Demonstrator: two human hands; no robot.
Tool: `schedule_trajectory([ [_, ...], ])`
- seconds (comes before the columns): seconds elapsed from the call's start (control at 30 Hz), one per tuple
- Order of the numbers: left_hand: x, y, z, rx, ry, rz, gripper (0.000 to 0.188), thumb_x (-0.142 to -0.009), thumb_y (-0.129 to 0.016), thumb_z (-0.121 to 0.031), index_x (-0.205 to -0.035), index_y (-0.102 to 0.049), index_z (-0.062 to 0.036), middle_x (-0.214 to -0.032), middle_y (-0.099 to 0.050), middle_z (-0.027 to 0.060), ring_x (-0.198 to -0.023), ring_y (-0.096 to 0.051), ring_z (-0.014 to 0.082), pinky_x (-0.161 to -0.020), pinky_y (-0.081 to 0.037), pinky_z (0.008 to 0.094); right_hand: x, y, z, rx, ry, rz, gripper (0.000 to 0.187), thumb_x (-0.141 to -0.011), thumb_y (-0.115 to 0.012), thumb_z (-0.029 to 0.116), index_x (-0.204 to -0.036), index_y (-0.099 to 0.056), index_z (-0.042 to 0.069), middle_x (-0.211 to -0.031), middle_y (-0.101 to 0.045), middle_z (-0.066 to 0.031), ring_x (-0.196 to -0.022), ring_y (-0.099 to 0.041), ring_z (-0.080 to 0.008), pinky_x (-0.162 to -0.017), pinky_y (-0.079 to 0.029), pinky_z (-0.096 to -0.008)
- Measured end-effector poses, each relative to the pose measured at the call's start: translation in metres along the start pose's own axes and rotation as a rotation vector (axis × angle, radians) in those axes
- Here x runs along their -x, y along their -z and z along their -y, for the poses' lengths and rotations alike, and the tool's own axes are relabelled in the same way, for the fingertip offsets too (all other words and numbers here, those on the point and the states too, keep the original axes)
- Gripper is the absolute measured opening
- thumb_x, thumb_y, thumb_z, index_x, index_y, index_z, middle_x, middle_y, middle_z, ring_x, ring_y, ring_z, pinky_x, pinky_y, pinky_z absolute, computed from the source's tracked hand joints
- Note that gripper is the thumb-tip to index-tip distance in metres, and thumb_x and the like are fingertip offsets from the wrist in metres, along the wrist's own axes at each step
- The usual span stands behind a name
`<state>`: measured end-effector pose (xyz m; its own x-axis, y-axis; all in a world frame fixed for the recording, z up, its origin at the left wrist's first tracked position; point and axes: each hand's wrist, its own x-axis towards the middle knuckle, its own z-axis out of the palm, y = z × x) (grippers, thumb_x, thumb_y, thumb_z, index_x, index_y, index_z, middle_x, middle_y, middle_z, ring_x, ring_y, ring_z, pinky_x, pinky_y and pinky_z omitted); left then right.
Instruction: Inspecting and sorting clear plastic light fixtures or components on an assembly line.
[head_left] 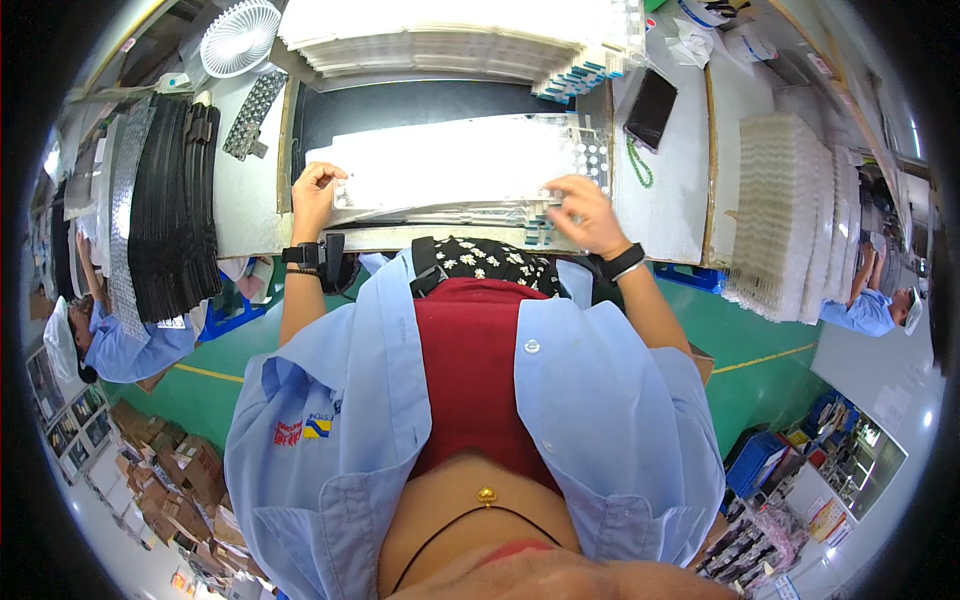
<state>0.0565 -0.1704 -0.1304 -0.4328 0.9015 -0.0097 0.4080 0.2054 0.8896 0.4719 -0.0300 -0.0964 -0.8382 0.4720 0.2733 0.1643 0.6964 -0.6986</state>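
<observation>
A glossy white sheet [450, 165], washed out by bright light, lies before me on a stack of similar sheets. Its right end has a clear strip with rows of white dots [592, 160]. At the sheet's left edge, my left hand [314, 195] is closed, thumb and fingertips pinching the edge near the corner. My right hand [590, 215] is at the right end, over the dotted strip. Its index finger reaches onto the sheet, the thumb stands apart from it, and the other fingers are bent; I see nothing held there. Under the sheet, more layered sheets [470, 217] show along the near side.
Behind lies a tall stack of white sheets [430, 50] with blue-marked ends. A dark phone [652, 108] with a green beaded cord is at right, a white fan [240, 38] at far left. Black strips [172, 190] and pale sheets [785, 215] are stacked at the sides. Two co-workers sit beyond.
</observation>
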Motion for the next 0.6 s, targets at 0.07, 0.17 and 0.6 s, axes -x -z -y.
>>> schedule_trajectory([
  [0.07, 0.001, 0.000, 0.003, -0.006, -0.018, -0.005, 0.008, -0.072, -0.058, 0.006, -0.072, -0.060, -0.0015, -0.080, -0.053, 0.0006, -0.071, -0.050, 0.0071, -0.063, -0.040, 0.0189, 0.011, 0.009, -0.017, 0.082, -0.282, -0.341, 0.008, -0.078, -0.059, 0.007, -0.083, -0.059, 0.001, -0.103, -0.059, -0.0141, -0.094, -0.055, -0.0299, -0.082, -0.044, -0.0360],
  [0.17, 0.001, -0.001, 0.003, 0.007, -0.048, -0.017, 0.010, -0.071, -0.056, 0.007, -0.072, -0.060, -0.0013, -0.079, -0.053, 0.0008, -0.070, -0.050, 0.0074, -0.062, -0.040, 0.0189, 0.015, 0.031, -0.041, 0.197, -0.633, -0.419, 0.032, -0.080, -0.053, 0.002, -0.111, -0.055, 0.009, -0.107, -0.057, -0.0145, -0.092, -0.057, -0.0287, -0.080, -0.045, -0.0348],
  [0.6, -0.003, 0.013, -0.012, 0.209, -0.092, -0.005, 0.014, -0.069, -0.054, 0.011, -0.072, -0.061, -0.0017, -0.081, -0.053, 0.0011, -0.072, -0.051, 0.0076, -0.065, -0.041, 0.0189, 0.000, 0.066, -0.030, 0.315, -0.200, -0.521, 0.017, -0.070, -0.065, -0.004, -0.084, -0.067, 0.006, -0.086, -0.064, -0.0074, -0.081, -0.060, -0.0216, -0.073, -0.047, -0.0291],
])
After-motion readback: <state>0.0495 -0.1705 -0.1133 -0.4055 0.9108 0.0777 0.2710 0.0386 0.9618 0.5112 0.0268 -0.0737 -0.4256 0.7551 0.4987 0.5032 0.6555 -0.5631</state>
